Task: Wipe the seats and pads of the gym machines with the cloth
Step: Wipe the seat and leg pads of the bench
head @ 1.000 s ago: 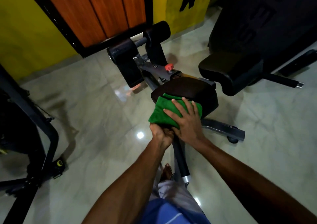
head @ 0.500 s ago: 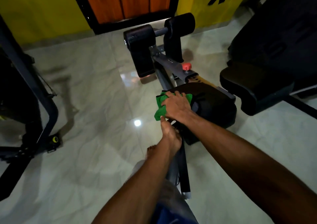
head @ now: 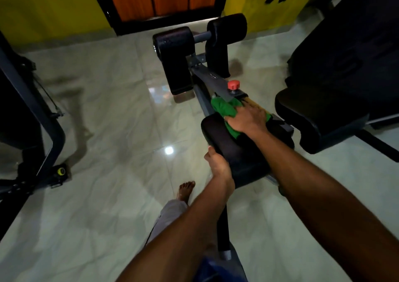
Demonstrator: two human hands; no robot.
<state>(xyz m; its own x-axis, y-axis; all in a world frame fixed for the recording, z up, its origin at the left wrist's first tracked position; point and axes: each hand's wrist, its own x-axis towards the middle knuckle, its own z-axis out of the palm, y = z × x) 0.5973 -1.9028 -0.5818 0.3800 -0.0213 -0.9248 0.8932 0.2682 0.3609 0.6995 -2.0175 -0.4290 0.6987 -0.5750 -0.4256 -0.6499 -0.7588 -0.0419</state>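
A black padded seat (head: 228, 143) of a low gym machine sits right of centre. A green cloth (head: 224, 110) lies bunched on the seat's far end, near the grey frame bar. My right hand (head: 248, 117) lies flat on the cloth and presses it onto the pad. My left hand (head: 218, 165) grips the seat's near left edge, thumb on top. Beyond the seat, two black roller pads (head: 174, 44) (head: 226, 26) stand on a grey bar.
A red knob (head: 233, 85) sits on the frame just past the cloth. A second black padded seat (head: 306, 113) stands close on the right. A dark machine frame (head: 32, 117) fills the left edge. My bare foot (head: 185, 190) is on the glossy tiled floor.
My right hand has slid the cloth from the seat's near left part across to its far end. My left hand has shifted from under the seat to its near left edge.
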